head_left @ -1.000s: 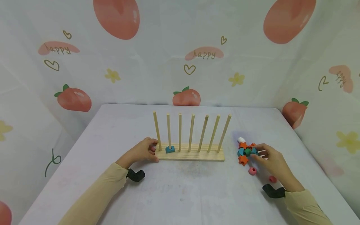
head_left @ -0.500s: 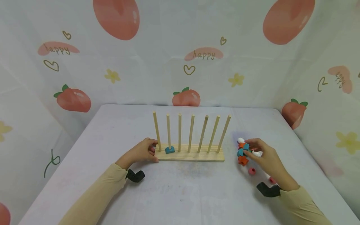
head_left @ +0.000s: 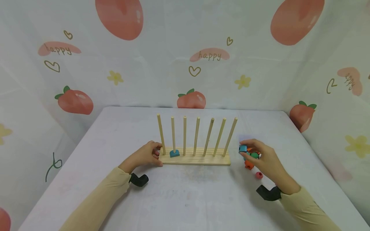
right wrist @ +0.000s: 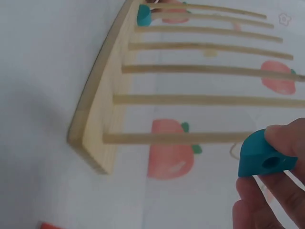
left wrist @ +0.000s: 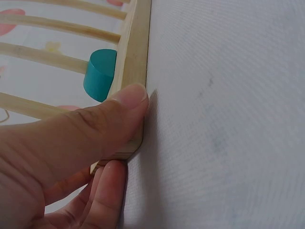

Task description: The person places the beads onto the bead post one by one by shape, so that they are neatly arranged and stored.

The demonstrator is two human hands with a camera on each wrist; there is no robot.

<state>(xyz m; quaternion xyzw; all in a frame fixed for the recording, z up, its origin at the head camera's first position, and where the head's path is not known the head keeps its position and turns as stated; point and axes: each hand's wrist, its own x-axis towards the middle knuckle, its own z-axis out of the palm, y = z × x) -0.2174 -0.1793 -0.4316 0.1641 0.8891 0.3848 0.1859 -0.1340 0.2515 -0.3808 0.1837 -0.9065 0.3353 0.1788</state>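
Note:
My left hand [head_left: 147, 154] grips the left end of a wooden peg board [head_left: 202, 160], thumb on its front edge and fingers round the end. Several upright pegs stand in a row on it. A blue half-round bead [left wrist: 100, 75] sits at the foot of the second peg from the left. Between thumb and fingers my right hand [head_left: 267, 159] pinches another blue half-round bead [right wrist: 259, 155], its hole showing in the right wrist view. That hand is raised to the right of the board, partly hiding a bead pile on the table.
Below the right hand lie an orange star bead [head_left: 249, 165], a green bead [head_left: 254, 155] and other beads. A pink round bead [head_left: 259, 175] lies nearer the front. A fruit-printed cloth [head_left: 156, 70] hangs behind the white table [head_left: 185, 199].
My right hand has lifted the blue half-round bead out of the pile and carried it left toward the board. My left hand keeps its place on the board's end.

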